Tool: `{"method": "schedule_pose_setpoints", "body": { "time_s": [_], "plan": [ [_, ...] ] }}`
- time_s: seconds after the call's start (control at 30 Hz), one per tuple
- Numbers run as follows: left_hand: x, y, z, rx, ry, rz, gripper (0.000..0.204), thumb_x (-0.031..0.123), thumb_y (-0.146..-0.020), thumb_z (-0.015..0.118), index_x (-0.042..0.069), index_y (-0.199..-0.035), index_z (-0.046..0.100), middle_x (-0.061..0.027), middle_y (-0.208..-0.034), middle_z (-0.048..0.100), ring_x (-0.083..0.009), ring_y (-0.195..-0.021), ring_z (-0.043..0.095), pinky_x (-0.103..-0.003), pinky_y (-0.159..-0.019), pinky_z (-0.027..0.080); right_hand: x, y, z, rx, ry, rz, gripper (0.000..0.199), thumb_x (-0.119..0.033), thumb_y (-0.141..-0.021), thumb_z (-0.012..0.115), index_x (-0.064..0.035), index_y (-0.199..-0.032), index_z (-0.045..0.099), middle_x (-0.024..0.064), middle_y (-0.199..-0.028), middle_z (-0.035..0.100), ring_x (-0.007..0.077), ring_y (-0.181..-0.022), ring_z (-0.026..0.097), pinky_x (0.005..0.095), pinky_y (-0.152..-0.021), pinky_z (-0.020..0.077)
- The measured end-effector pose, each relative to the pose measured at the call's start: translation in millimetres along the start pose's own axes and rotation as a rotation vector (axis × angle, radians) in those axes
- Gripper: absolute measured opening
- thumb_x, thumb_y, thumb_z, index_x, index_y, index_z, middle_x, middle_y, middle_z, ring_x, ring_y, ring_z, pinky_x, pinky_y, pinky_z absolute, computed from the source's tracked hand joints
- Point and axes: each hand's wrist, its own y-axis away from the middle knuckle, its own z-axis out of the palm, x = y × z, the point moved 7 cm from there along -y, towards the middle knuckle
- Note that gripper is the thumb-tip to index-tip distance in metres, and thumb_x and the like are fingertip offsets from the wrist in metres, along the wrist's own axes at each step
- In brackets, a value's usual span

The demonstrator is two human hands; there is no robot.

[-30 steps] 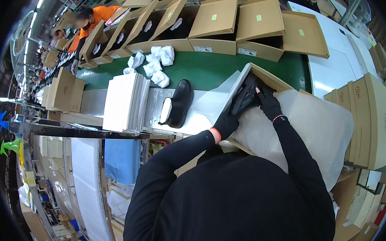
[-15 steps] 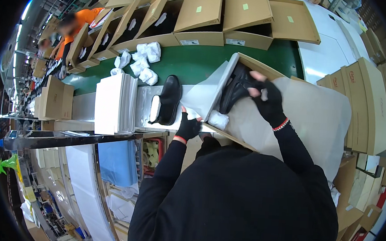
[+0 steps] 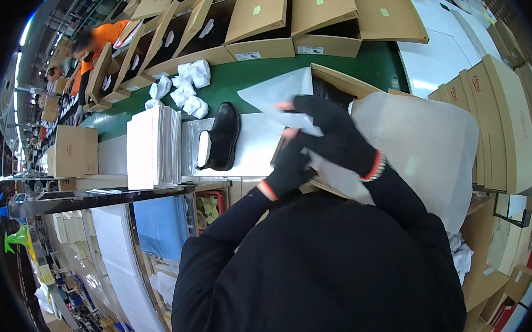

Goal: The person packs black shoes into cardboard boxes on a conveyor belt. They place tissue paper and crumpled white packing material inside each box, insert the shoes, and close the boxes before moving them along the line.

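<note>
Black fingerless gloves cover both my hands, which are close together over the open shoe box. My right hand reaches left across the box, its blurred fingers closed on a sheet of white tissue paper. Just below it, my left hand is curled at the box's near left corner; whatever it grips is hidden. A black shoe lies inside the box, partly covered by my right hand. To the left, a black ankle boot with a pale patch on its side rests on the grey work surface.
Crumpled white paper wads lie on the green table, behind a stack of white sheets. Open boxes line the far side. Translucent sheeting spreads at right near stacked boxes. A person in orange is at far left.
My right hand has left the shoe in the box and moved left to the tissue paper. My left hand has shifted right, close to it. The whole view has shifted slightly.
</note>
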Motion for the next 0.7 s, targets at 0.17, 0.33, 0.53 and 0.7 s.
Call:
{"method": "schedule_pose_setpoints", "body": {
  "time_s": [0.17,0.33,0.53,0.7],
  "plan": [
    [19,13,64,-0.364,0.302,0.087,0.048,0.026,-0.078,0.068,0.002,-0.117,0.057,-0.0189,-0.121,0.054,-0.0324,-0.113,0.052,-0.042,-0.095,0.042,18,2,98,-0.364,0.248,-0.421,0.052,-0.037,-0.077,0.070,-0.0066,-0.118,0.060,0.0179,-0.119,0.057,0.0340,-0.116,0.050,0.0439,-0.105,0.0326],
    [33,14,31,-0.256,0.099,0.131,0.060,0.039,-0.081,0.068,0.002,-0.125,0.050,-0.0233,-0.125,0.050,-0.0389,-0.115,0.050,-0.047,-0.093,0.043,242,102,-5,-0.792,1.202,0.429,0.075,-0.043,-0.072,0.070,-0.0070,-0.133,0.048,0.0187,-0.131,0.050,0.0363,-0.128,0.038,0.0562,-0.107,0.0204],
    [21,31,41,-0.213,0.045,0.067,0.072,0.048,-0.081,0.065,0.001,-0.132,0.046,-0.0237,-0.130,0.048,-0.0415,-0.117,0.048,-0.049,-0.098,0.037,143,74,-7,-0.584,1.058,0.059,0.100,-0.043,-0.055,0.083,-0.0114,-0.140,0.040,0.0196,-0.145,0.035,0.0393,-0.137,0.027,0.0654,-0.110,0.0075],
    [4,16,-7,-0.191,0.224,-0.087,0.038,0.028,-0.080,0.068,0.003,-0.107,0.060,-0.0161,-0.102,0.062,-0.0339,-0.097,0.058,-0.040,-0.084,0.045,203,146,-33,-0.789,1.092,0.692,0.077,-0.050,-0.067,0.073,-0.0120,-0.130,0.050,0.0135,-0.134,0.050,0.0373,-0.129,0.039,0.0610,-0.109,0.0159]
  ]
}}
